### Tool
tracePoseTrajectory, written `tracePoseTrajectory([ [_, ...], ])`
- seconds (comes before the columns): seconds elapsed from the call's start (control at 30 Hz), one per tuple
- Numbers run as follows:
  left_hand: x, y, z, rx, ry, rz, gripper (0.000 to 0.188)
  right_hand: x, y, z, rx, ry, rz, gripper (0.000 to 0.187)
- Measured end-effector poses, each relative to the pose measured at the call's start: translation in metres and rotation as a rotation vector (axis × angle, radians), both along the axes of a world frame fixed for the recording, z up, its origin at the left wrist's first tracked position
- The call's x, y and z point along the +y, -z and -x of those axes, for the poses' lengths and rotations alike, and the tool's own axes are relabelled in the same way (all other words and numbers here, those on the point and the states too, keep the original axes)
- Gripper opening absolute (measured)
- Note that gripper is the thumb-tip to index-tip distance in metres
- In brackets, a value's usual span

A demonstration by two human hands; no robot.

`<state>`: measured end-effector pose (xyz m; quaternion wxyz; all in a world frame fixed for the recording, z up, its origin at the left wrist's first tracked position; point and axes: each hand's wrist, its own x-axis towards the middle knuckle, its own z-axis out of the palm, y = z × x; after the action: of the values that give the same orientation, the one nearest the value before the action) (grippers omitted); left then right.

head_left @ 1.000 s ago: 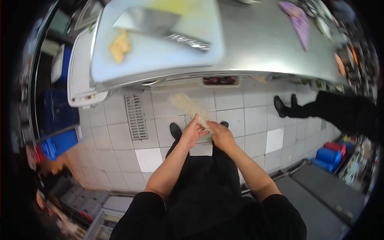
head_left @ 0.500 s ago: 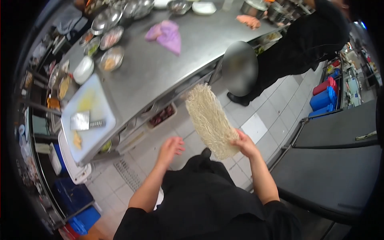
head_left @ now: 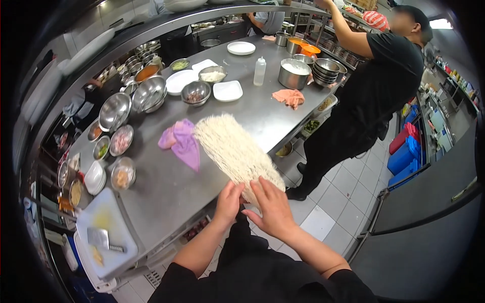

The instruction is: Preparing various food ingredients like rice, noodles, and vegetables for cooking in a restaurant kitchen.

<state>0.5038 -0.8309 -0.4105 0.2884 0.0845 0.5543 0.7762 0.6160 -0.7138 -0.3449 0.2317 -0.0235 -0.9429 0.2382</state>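
Pale stringy slab reaches over edge of counter. Left hand grips near-left corner; right hand rests extended fingers on near end, thumb spread apart. Purple cloth (crumpled) near slab's far end.

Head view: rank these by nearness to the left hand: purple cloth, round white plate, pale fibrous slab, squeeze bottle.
From the left hand:
1. Pale fibrous slab: at the fingers.
2. Purple cloth: on the table, ahead-left.
3. Squeeze bottle: farther ahead, slightly right.
4. Round white plate: beyond the bottle.
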Motion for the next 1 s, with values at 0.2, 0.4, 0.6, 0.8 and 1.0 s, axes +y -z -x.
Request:
tracePoseTrajectory([
  [0.2, 0.057, -0.070, 0.120, -0.002, 0.093, -0.320, 0.038, 0.132, -0.038, 0.095, 0.195, 0.282, 0.263, 0.063],
  [0.4, 0.143, -0.124, 0.218, -0.043, 0.224, -0.283, 0.034, 0.213, -0.046, 0.203, 0.034, -0.230, 1.799, 0.053],
  [0.6, 0.160, -0.129, 0.263, 0.212, 0.179, 0.065, 0.048, 0.325, -0.035, 0.342, 0.188, -0.250, 1.776, 0.045],
  [0.8, 0.077, -0.052, 0.210, 0.089, -0.001, 0.366, 0.036, 0.448, -0.003, 0.520, 0.207, -0.065, 1.687, 0.031],
  [1.0, 0.001, -0.019, 0.104, -0.124, -0.457, 0.442, 0.029, 0.493, 0.061, 0.608, 0.133, 0.312, 1.530, 0.034],
])
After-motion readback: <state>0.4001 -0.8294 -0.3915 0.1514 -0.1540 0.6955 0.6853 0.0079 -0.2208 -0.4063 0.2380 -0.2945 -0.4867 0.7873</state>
